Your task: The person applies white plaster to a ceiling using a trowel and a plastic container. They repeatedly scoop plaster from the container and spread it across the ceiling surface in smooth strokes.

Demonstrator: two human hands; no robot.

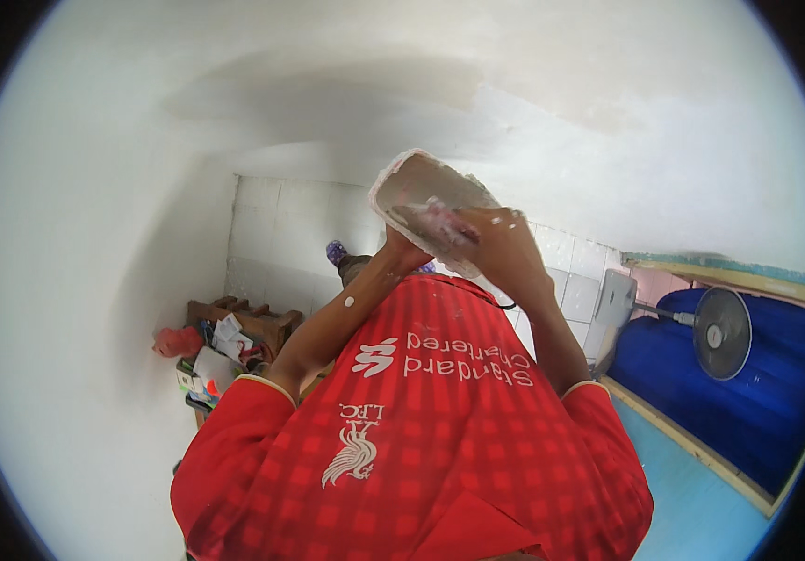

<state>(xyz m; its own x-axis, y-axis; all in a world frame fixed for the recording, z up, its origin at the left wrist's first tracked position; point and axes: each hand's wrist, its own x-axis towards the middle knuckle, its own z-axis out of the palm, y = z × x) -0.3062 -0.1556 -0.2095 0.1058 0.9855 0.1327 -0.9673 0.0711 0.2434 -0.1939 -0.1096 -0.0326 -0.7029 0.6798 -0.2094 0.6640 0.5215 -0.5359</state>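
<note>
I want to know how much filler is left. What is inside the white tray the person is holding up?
The white tray is smeared with pale grey-white paste along its walls and floor. The right hand presses a tool into it, covering its lower part; the left hand grips underneath.

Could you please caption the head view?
Both hands, left and right, hold a plaster-caked tray above a red shirt.

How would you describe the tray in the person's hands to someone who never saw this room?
Start at the white plastered wall. In front of it, above the red shirt, the left hand and the right hand lift a shallow rectangular tray. Unlike anything nearby, it is smeared with white plaster.
</note>
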